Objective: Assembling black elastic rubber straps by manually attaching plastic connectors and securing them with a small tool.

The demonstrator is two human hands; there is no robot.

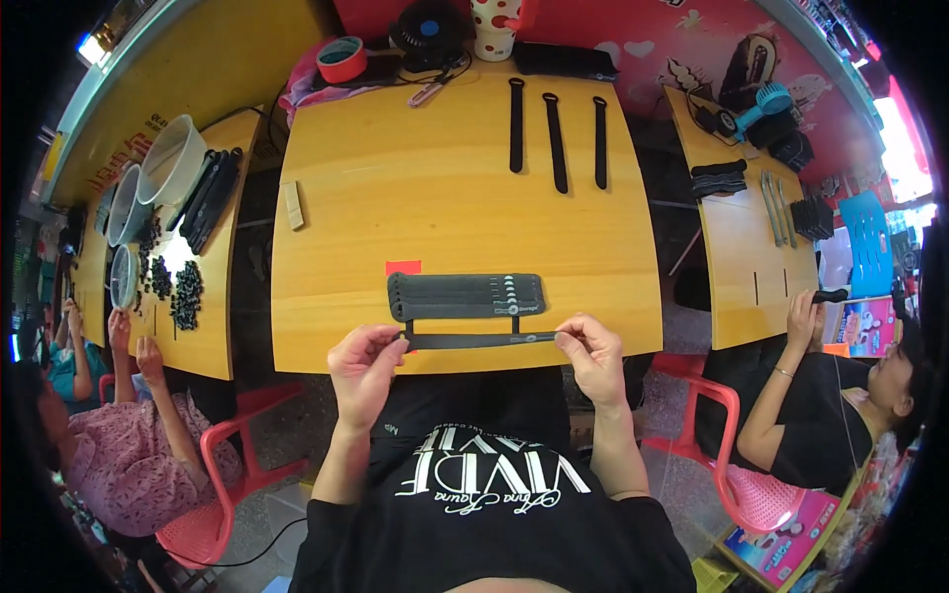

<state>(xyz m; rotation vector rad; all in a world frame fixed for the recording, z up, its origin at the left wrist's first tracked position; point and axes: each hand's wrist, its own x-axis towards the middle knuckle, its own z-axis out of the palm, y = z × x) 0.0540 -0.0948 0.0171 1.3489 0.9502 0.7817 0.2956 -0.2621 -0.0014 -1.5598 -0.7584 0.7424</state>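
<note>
A long black strap (pixel 465 342) with pale print near its right end is stretched level between my two hands, by the table's front edge. My left hand (pixel 364 368) pinches its left end between thumb and fingers. The right end is pinched in my right hand (pixel 593 358). Just beyond it lies a neat stack of black straps (pixel 445 295), overlapped in a row, with holes at their left ends and pale print at the right. Two short dark bars (pixel 409 327) show between the stack and the held strap. A red patch (pixel 403 267) sits at the stack's far left corner.
Three black straps (pixel 556 143) lie apart at the table's far right. A light block (pixel 294 206) rests at the left. Along the back are red tape (pixel 341 61), a dark fan (pixel 428 35) and a dotted cup (pixel 494 30). People sit at side tables left and right.
</note>
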